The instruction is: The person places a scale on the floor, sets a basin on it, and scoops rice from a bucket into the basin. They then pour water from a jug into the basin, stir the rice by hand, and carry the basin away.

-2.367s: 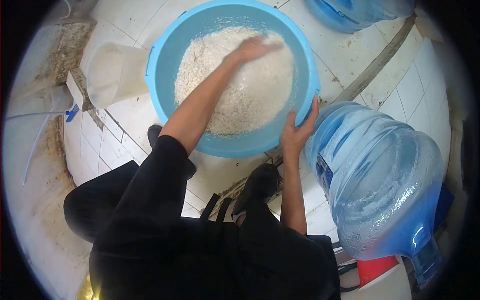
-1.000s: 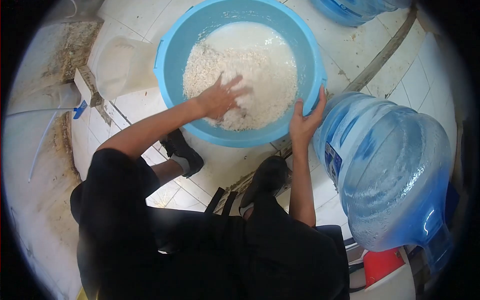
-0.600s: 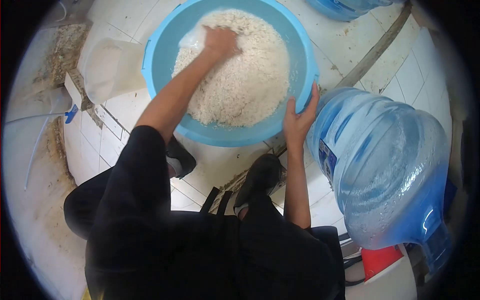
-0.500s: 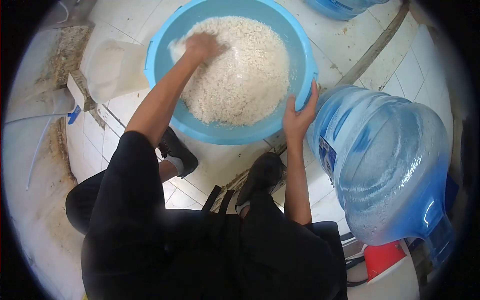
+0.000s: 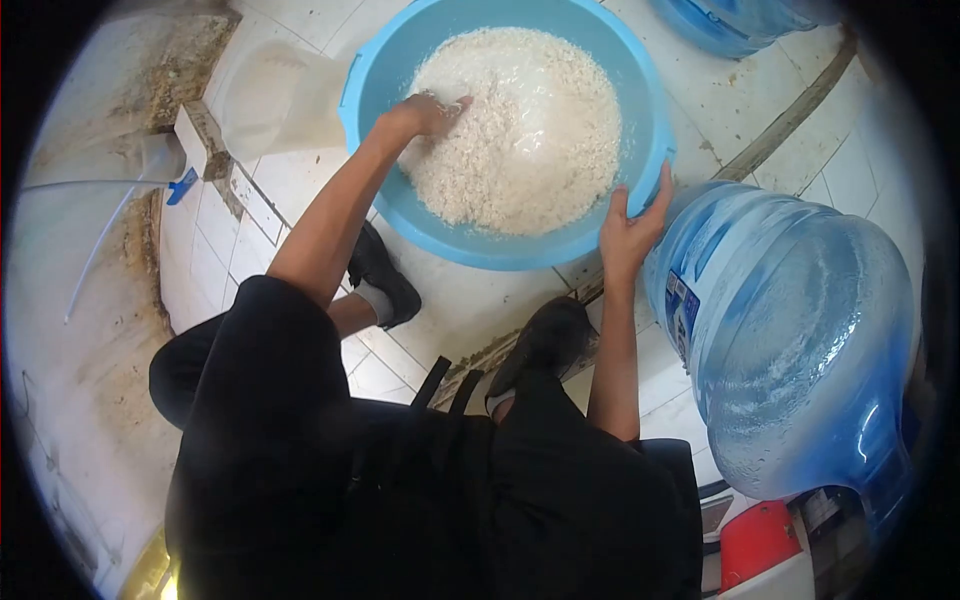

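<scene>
A light blue basin (image 5: 520, 258) stands on the floor ahead of me, holding a wet, whitish, grainy mixture (image 5: 545, 180) with lumps and a milky sheen. My left hand (image 5: 432, 115) is in this mixture near its left side; one digit sticks out apart, while the other fingers are partly sunk and hidden. On the basin's right rim is my right hand (image 5: 630, 230), gripping it with the thumb at the inner side and the fingers around the outside.
A large clear blue water bottle (image 5: 790, 330) lies at the right, close to my right forearm. Another bottle (image 5: 720, 25) is at the top right. A translucent container (image 5: 275, 105) stands left of the basin. A red object (image 5: 758, 545) is at the lower right.
My left hand has shifted within the mixture and is less blurred, with one digit now showing apart. The whole view has moved slightly. My right hand keeps its hold on the rim.
</scene>
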A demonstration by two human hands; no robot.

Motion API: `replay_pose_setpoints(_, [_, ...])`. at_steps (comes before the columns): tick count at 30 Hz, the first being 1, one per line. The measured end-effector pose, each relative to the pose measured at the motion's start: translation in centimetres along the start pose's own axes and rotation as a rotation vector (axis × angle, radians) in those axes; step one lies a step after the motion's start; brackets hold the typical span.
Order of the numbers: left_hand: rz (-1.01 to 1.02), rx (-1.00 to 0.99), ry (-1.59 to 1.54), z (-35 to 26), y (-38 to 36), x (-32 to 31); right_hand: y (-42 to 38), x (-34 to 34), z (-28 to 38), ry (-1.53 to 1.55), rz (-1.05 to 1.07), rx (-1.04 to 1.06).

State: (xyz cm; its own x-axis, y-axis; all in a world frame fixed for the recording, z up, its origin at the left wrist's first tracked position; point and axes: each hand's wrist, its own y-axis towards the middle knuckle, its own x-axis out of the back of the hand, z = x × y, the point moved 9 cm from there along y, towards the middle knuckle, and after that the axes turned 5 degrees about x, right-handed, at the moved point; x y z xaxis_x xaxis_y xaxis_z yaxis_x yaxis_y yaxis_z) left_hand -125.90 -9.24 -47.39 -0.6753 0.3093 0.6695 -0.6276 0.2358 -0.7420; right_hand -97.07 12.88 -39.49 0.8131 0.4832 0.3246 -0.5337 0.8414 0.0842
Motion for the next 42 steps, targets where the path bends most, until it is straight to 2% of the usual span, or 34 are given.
replay_pose_setpoints(1, [0.037, 0.089, -0.052, 0.8, -0.2, -0.9, -0.2, 0.0, -0.1, -0.001, 0.007, -0.009])
replay_pose_setpoints(2, [0.038, 0.091, -0.047, 1.0, -0.5, -1.1, -0.1, 0.0, 0.0, 0.005, 0.002, 0.004])
replay_pose_setpoints(4, [0.263, 0.079, -0.182, 1.5, -1.6, -3.2, 0.3, -0.2, 0.5, 0.016, -0.007, 0.015])
replay_pose_setpoints(8, [0.146, 0.130, -0.326, 3.9, -3.5, -8.3, 0.3, -0.6, 0.5, 0.014, -0.042, 0.009])
replay_pose_setpoints(10, [0.107, 0.172, -0.868, 2.0, -6.7, -11.2, 0.0, -0.3, 0.4, 0.005, -0.059, 0.019])
replay_pose_setpoints(11, [0.106, 0.166, -0.861, 0.6, -7.1, -12.3, 0.0, -0.3, 0.7, -0.011, -0.062, 0.037])
replay_pose_setpoints(13, [0.566, 0.039, -1.679, -6.1, -8.7, -14.9, 0.0, 0.0, 0.9, -0.029, -0.074, 0.057])
replay_pose_setpoints(14, [0.569, 0.026, -1.670, -7.9, -8.6, -14.4, 0.1, -0.2, 0.6, 0.009, -0.061, 0.045])
replay_pose_setpoints(16, [0.554, 0.125, -2.114, -11.3, -10.1, -11.6, -0.2, -0.2, -0.1, 0.032, -0.038, 0.026])
replay_pose_setpoints(17, [0.570, 0.122, -2.112, -12.9, -9.8, -10.4, 0.0, -0.2, -0.1, 0.020, -0.042, 0.059])
replay_pose_setpoints(19, [0.478, 0.205, -2.245, -14.3, -6.9, -8.3, 0.0, -0.1, -0.1, -0.010, -0.039, 0.083])
replay_pose_setpoints(21, [0.413, 0.197, -2.024, -14.0, -3.6, -6.1, 0.3, -0.3, 0.2, 0.011, 0.016, 0.076])
replay_pose_setpoints(22, [0.415, 0.197, -2.025, -12.9, -3.5, -5.5, 0.3, -0.3, 0.2, 0.010, 0.017, 0.077])
replay_pose_setpoints(24, [0.161, -0.132, -1.222, -8.8, -3.5, -1.1, 0.2, -0.3, 0.1, 0.007, -0.006, 0.057])
replay_pose_setpoints(26, [0.351, -0.069, -0.810, -3.3, -2.2, -1.6, 0.2, -0.4, 0.1, 0.049, -0.011, 0.043])
replay_pose_setpoints(27, [0.351, -0.062, -0.801, -0.3, -1.1, -1.5, 0.1, -0.3, -0.1, 0.077, -0.016, 0.032])
replay_pose_setpoints(28, [0.282, -0.148, -0.530, 2.2, 0.0, -1.5, 0.1, -0.4, -0.4, 0.080, -0.015, 0.024])
replay_pose_setpoints(30, [0.217, -0.230, -0.261, 3.7, 0.9, -3.4, 0.2, -0.3, -0.4, 0.027, -0.024, 0.076])
replay_pose_setpoints(32, [0.138, -0.108, 0.032, 5.2, 1.5, -5.6, 0.3, -0.4, -0.2, 0.035, -0.012, 0.032])
replay_pose_setpoints(36, [0.103, -0.107, -0.085, 3.4, 0.2, -11.4, 0.2, -0.4, 0.0, 0.010, -0.012, 0.018])
replay_pose_setpoints(38, [0.364, 0.164, -1.002, 2.8, -2.2, -15.0, -0.1, -0.4, 0.0, -0.004, -0.029, 0.025])
replay_pose_setpoints(39, [0.358, 0.165, -1.002, 2.5, -2.5, -16.2, -0.1, -0.5, 0.2, -0.014, -0.051, 0.035])
replay_pose_setpoints(41, [0.509, 0.283, -1.289, 1.5, -2.6, -20.0, -0.1, -0.6, 0.6, 0.010, -0.059, 0.030])
replay_pose_setpoints(42, [0.506, 0.276, -1.289, -0.1, -3.9, -19.1, -0.2, -0.4, 0.5, 0.023, -0.062, 0.016])
